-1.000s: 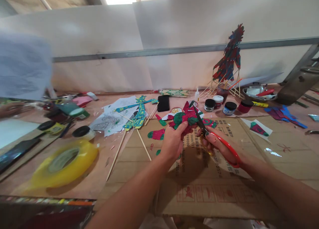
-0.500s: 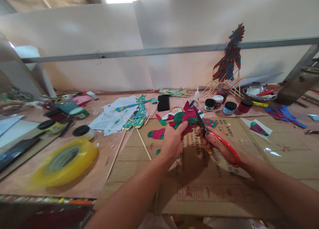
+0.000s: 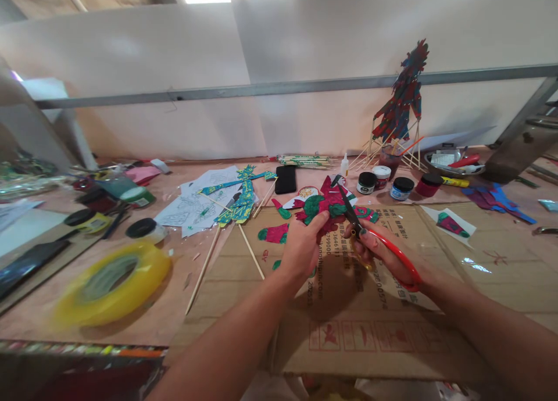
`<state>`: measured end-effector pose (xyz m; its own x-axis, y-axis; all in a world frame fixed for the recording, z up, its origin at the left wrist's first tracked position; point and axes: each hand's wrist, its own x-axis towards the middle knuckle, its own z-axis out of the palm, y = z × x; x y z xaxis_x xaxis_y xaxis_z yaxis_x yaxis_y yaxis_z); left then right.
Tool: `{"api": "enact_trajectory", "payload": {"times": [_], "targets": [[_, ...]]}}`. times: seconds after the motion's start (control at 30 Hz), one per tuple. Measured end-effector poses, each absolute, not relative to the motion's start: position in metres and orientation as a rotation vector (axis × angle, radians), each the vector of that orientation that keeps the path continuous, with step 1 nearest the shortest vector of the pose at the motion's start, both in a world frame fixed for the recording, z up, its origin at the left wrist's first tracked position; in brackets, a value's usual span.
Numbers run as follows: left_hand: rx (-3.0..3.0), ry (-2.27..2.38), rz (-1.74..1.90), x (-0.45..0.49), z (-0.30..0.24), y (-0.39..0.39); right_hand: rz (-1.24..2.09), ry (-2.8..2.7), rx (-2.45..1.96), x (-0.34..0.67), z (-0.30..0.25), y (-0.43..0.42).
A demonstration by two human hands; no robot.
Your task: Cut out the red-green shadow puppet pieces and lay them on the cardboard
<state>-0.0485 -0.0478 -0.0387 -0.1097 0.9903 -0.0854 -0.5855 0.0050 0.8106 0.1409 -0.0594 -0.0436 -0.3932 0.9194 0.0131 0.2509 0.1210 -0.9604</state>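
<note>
My left hand grips a red and green painted puppet cut-out, holding it up above a flattened cardboard sheet. My right hand is closed around red-handled scissors, whose dark blades reach up into the cut-out. A small red and green piece lies on the cardboard just left of my left hand.
A blue-green stick puppet lies on printed sheets with bamboo sticks. A black phone, paint jars, a glue bottle, a standing puppet and a metal dish sit behind. A big yellow tape roll lies left.
A blurred pale shape at the far left has gone from view. My hands, the scissors and the cut-out stay almost where they were.
</note>
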Motion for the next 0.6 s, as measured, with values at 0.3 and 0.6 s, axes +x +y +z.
{"api": "enact_trajectory", "payload": {"times": [0.3,0.6], "targets": [[0.641,0.852,1.491,-0.0495,-0.0386,-0.0476,1.368,-1.76,-1.143,0.142,-0.0361,-0.0603],[0.657,0.844,1.488,-0.0496,-0.0349,-0.0486,1.377,-1.795,-1.096,0.1439,-0.0377,-0.0575]]}}
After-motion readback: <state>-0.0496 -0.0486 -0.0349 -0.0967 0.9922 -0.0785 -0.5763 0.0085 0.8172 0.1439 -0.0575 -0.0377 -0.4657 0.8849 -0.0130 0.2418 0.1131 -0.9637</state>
